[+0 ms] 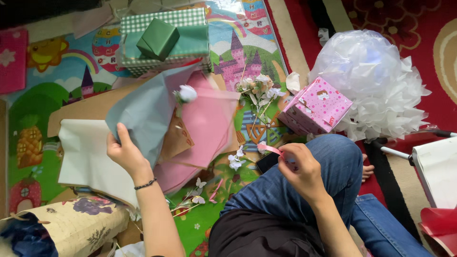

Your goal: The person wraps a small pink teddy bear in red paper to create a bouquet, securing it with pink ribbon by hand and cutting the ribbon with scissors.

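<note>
My left hand (124, 153) grips the edge of a grey-blue paper sheet (145, 114) that is lifted off the floor, with a small white flower (186, 93) at its upper edge. Pink paper sheets (209, 123) and a brown patterned sheet (177, 140) lie fanned out beside it. My right hand (300, 169) rests over my knee in blue jeans (328, 157) and pinches a thin pink ribbon (269, 149). A loose bunch of artificial white flowers (257, 90) lies between the two hands, further away.
A pink wrapped box (315, 107) stands by a large heap of white tissue (371, 81). Green wrapped boxes (164, 38) sit at the top. A cream sheet (85, 157) and a floral paper roll (66, 226) lie at left on the colourful play mat (52, 81).
</note>
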